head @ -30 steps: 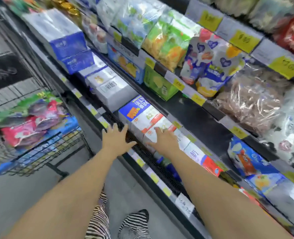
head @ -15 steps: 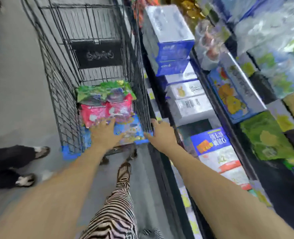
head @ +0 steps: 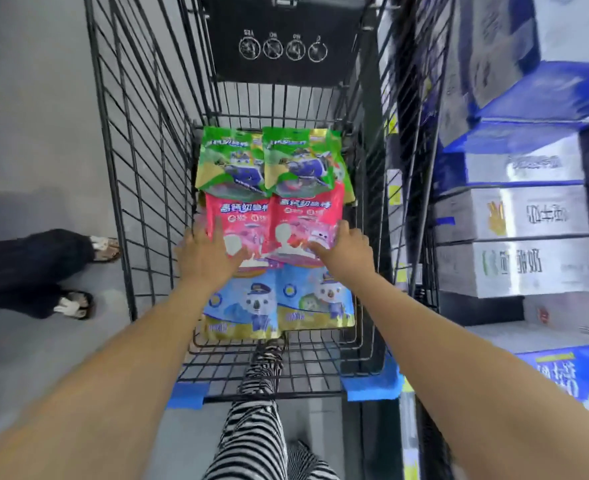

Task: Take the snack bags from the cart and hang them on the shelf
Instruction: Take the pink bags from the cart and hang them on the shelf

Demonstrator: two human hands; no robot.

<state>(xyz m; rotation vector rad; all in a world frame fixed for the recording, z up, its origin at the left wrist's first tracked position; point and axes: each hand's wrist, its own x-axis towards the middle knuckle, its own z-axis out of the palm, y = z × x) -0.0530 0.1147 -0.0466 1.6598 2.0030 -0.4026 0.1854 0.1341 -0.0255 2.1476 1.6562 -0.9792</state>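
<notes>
Snack bags (head: pixel 296 168) lie in rows in the cart (head: pixel 140 150) — left hand (head: pixel 206 259) and right hand (head: pixel 346 252) rest flat and unclenched on the pink ones; I'd pinch each by its top edge before lifting.

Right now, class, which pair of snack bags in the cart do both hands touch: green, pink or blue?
The pink pair, middle row: left hand and right hand lie on its outer edges. Green pair lies beyond them, blue pair nearer.
</notes>
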